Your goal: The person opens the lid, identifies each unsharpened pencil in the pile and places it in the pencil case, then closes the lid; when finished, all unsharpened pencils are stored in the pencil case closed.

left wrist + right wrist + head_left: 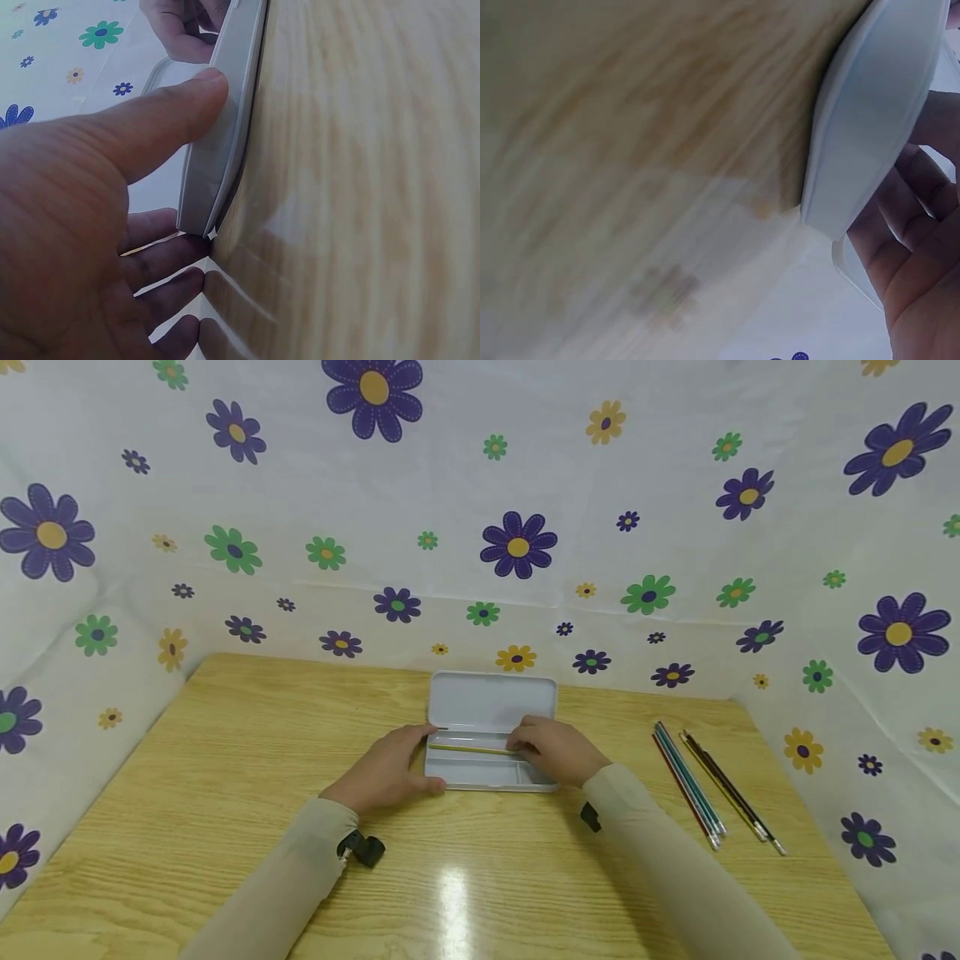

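A pale grey pencil case [472, 773] lies on the table with its lid [491, 700] tilted back behind it. My left hand [386, 774] grips the case's left end, thumb on the front wall and fingers at the far side; in the left wrist view the thumb of that hand [75, 187] presses the case's wall [225, 142]. A yellow pencil [468, 748] lies lengthwise in the long back compartment. Over the case's right part, my right hand [558, 750] holds the pencil's right end with curled fingers. In the right wrist view the case wall partly hides these fingers [922, 187].
Right of the case, red and teal pencils [686, 781] lie in one bunch. Yellow and dark pencils [731, 789] lie in another beside it. A flower-print cloth [420, 510] rises behind and at both sides of the wooden table [247, 735].
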Tool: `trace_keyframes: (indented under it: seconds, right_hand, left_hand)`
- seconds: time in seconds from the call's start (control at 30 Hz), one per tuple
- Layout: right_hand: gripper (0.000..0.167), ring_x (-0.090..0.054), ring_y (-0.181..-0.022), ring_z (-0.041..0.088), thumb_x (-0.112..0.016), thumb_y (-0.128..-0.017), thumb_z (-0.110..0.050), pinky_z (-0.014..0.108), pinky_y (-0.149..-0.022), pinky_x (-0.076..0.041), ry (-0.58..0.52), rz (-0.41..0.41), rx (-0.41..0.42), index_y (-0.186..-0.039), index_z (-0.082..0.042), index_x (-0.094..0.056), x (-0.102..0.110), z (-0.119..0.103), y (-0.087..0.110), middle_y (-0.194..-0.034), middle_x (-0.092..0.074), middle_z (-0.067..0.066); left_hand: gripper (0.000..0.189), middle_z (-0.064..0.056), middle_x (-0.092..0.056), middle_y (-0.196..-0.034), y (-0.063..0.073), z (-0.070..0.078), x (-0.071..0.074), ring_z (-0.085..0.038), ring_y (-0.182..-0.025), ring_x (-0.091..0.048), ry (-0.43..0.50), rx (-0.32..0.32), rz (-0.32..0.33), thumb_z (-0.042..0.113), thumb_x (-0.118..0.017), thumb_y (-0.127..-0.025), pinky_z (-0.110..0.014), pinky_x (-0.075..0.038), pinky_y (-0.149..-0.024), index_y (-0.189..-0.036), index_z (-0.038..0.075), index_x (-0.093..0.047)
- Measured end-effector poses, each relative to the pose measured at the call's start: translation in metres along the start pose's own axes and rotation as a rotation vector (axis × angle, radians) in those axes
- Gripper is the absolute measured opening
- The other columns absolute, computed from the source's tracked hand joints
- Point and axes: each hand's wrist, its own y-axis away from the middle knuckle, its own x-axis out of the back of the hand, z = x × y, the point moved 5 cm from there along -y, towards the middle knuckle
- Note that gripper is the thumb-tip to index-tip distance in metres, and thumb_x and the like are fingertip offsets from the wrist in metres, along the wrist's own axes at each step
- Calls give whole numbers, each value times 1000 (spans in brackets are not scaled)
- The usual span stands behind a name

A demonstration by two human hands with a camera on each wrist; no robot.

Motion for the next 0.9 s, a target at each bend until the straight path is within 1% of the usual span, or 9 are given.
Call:
trace_keyframes:
  seconds: [0.17, 0.27, 0.47, 0.53, 0.63, 0.73, 0.9]
  right_hand:
    - [13, -64, -90, 6, -69, -101, -18, 29, -85, -58, 31, 14, 6, -111, -19, -78, 2, 1, 5, -103, -69, -8]
    - [13, -64, -90, 6, -70, -100, -18, 29, -85, -59, 39, 23, 11, -110, -19, -78, 4, 0, 11, -103, -69, -7]
    - [13, -62, -89, 6, -71, -100, -17, 27, -80, -58, 58, 68, 56, -111, -17, -77, 11, -3, 28, -104, -69, -6]
    - [15, -64, -92, 8, -71, -100, -17, 28, -82, -59, 71, 87, 75, -114, -17, -76, 12, -4, 35, -107, -69, -5]
    - [21, -66, -103, 12, -72, -99, -17, 32, -89, -59, 82, 108, 93, -121, -15, -74, 15, -2, 45, -115, -69, -2]
    - [26, -67, -110, 16, -73, -99, -20, 37, -95, -59, 70, 128, 90, -124, -15, -73, 18, 1, 56, -121, -69, 0]
    - [32, -69, -107, 16, -76, -97, -26, 38, -91, -61, 54, 166, 50, -125, -13, -72, 23, 14, 76, -120, -69, 0]
  left_hand:
    - [97, -14, -40, -162, 0, 0, 0, -36, -150, -35, 3, -2, 1, 51, -82, -86, -52, -30, -124, -160, 9, -36]
    - [97, -14, -41, -162, 0, 1, 0, -36, -150, -36, 4, -4, 2, 50, -83, -86, -52, -30, -124, -160, 9, -36]
    - [97, -14, -41, -162, 2, 2, 1, -37, -150, -36, 4, 8, 6, 49, -83, -86, -52, -30, -124, -160, 8, -36]
    - [96, -15, -41, -162, 2, 2, 1, -37, -150, -36, 2, 7, 8, 49, -83, -86, -53, -31, -124, -160, 8, -36]
    - [96, -15, -41, -161, 2, 3, 1, -38, -150, -36, 0, 4, 9, 48, -83, -86, -53, -31, -124, -160, 8, -36]
    - [96, -16, -40, -162, 2, 4, 1, -38, -150, -36, 0, 3, 7, 48, -83, -86, -53, -30, -124, -160, 7, -36]
    - [96, -15, -40, -162, 1, 2, -1, -38, -150, -35, -6, 10, 3, 49, -82, -86, -53, -29, -124, -160, 9, -36]
